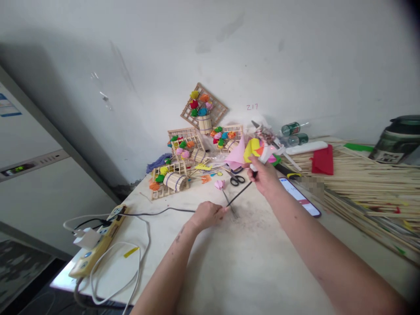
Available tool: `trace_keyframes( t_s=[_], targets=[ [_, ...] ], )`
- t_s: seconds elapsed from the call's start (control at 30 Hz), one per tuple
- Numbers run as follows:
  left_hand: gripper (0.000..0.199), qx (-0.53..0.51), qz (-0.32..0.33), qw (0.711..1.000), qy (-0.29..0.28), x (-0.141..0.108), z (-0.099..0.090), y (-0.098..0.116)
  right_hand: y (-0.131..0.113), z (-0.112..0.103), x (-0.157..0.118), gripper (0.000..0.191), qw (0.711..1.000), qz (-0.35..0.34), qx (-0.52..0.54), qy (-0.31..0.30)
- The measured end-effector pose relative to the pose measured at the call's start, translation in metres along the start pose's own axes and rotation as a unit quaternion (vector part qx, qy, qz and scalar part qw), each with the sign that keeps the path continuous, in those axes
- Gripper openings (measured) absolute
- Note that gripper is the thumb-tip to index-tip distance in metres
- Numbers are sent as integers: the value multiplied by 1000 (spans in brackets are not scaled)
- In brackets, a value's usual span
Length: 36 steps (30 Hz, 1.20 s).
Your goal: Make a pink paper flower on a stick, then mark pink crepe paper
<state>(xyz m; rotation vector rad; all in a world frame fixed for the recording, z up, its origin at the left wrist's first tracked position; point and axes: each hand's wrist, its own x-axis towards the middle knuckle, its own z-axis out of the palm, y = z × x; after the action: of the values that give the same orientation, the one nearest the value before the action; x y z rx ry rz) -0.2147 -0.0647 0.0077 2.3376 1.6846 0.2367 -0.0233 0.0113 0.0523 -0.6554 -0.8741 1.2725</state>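
My left hand (pixel 209 215) is closed around a black cord (pixel 241 194) just above the table. The cord runs on to my right hand (pixel 264 177), which is wrapped around a white glue gun (pixel 266 154), its handle partly hidden by my fingers. Between and beyond my hands, a pink paper flower (pixel 219 184) on a thin stem lies on the table, the stem passing near the cord. Black-handled scissors (pixel 236 180) lie behind it. Yellow paper (pixel 251 149) and pink paper (pixel 236 155) are just past my right hand.
Stick lattices with small baskets and coloured flowers (pixel 175 180) stand at the back. On the left is a power strip (pixel 98 243) with plugs and a white cable (pixel 92 271). To the right lie a phone (pixel 302 199), many thin sticks (pixel 361 188), red paper (pixel 322 159) and a dark jar (pixel 398 140).
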Motion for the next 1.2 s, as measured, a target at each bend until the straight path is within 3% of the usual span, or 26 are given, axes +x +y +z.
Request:
trace_keyframes(
  t_s=[0.1, 0.23, 0.27, 0.3, 0.33, 0.47, 0.5, 0.57, 0.63, 0.83, 1.0, 1.2],
  targets=[
    [61, -97, -11, 995, -30, 1, -2, -5, 11, 1, -2, 35, 999, -5, -53, 6],
    [46, -223, -127, 966, 30, 18, -3, -17, 23, 5, -9, 35, 996, 18, -78, -29],
    [35, -284, -176, 942, 38, 24, -2, -19, 25, 6, -11, 36, 995, 20, -91, -37],
    [27, -361, -239, 900, 51, 30, -1, -20, 27, 7, -13, 36, 993, 20, -111, -41],
    [25, -389, -261, 882, 54, 35, 1, -19, 29, 8, -14, 37, 990, 20, -135, -41],
    [26, -475, -281, 829, 87, 47, 11, -10, 46, 6, -18, 42, 969, 41, -242, -22],
    [26, -510, -282, 806, 98, 48, 13, -7, 52, 5, -19, 43, 964, 47, -263, -17],
    [23, -632, -286, 709, 125, 50, 18, -1, 65, 3, -19, 45, 955, 58, -292, -2],
    [18, -665, -287, 677, 131, 52, 22, 2, 79, 2, -20, 47, 951, 75, -299, 16],
    [7, -690, -277, 655, 134, 62, 31, 4, 100, 3, -27, 48, 962, 99, -243, 73],
    [9, -696, -236, 661, 150, 61, 33, 1, 93, 12, -33, 43, 978, 125, -140, 86],
    [16, -712, -199, 655, 156, 55, 37, 2, 87, 23, -43, 42, 984, 107, -120, 77]
  ],
)
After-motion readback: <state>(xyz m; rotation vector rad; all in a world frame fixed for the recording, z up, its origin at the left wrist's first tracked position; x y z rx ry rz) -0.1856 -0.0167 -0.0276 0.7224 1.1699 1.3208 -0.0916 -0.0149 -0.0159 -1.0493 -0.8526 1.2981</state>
